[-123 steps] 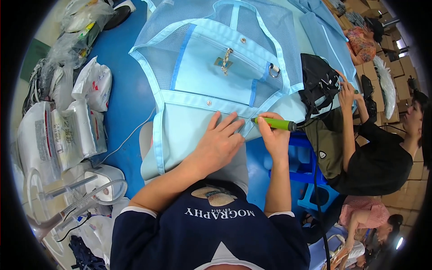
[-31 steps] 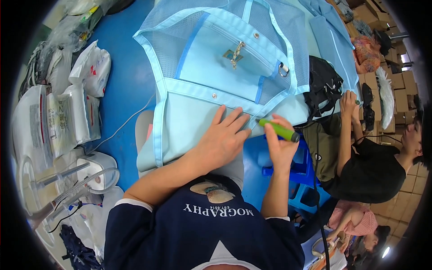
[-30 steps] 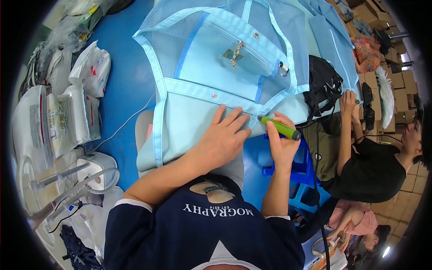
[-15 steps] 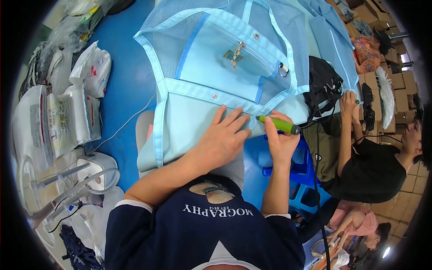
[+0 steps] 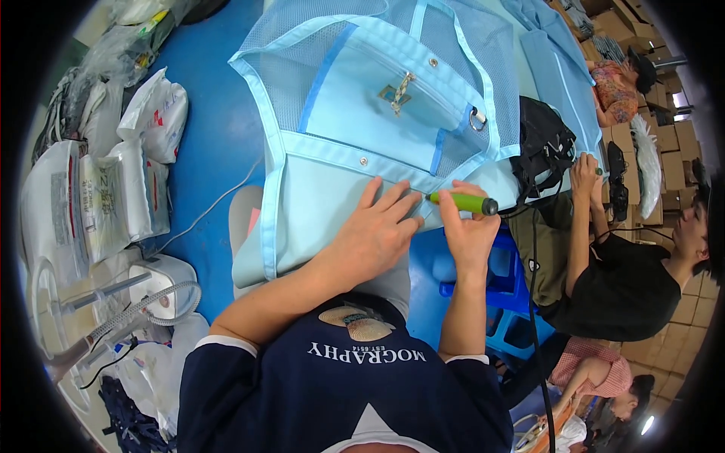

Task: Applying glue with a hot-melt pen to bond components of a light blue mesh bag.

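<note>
A light blue tote bag [image 5: 362, 90] with mesh panels lies across my lap and the work surface. On its front are a flat pocket, a braided cord [image 5: 402, 92], snap buttons and a metal ring [image 5: 477, 118]. My left hand [image 5: 377, 234] lies spread on the bag's smooth lower panel, pressing just below the light blue trim band. In my right hand [image 5: 468, 234] I grip a thick green pen-shaped tool [image 5: 464, 202] with a dark end. Its tip is at a strap seam beside my left fingertips; whether it touches the cloth I cannot tell.
A black backpack [image 5: 540, 140] lies right of the bag, near a co-worker in a black shirt [image 5: 619, 287]. Blue stools [image 5: 495, 283] stand below. White plastic packages [image 5: 57, 211] and a white appliance with a hose [image 5: 162, 291] fill the left side. A dark cable [image 5: 535, 302] hangs at right.
My right hand has moved slightly left and up, bringing the green tool closer to my left fingertips and more level. The bag has shifted slightly right; my left hand has hardly moved.
</note>
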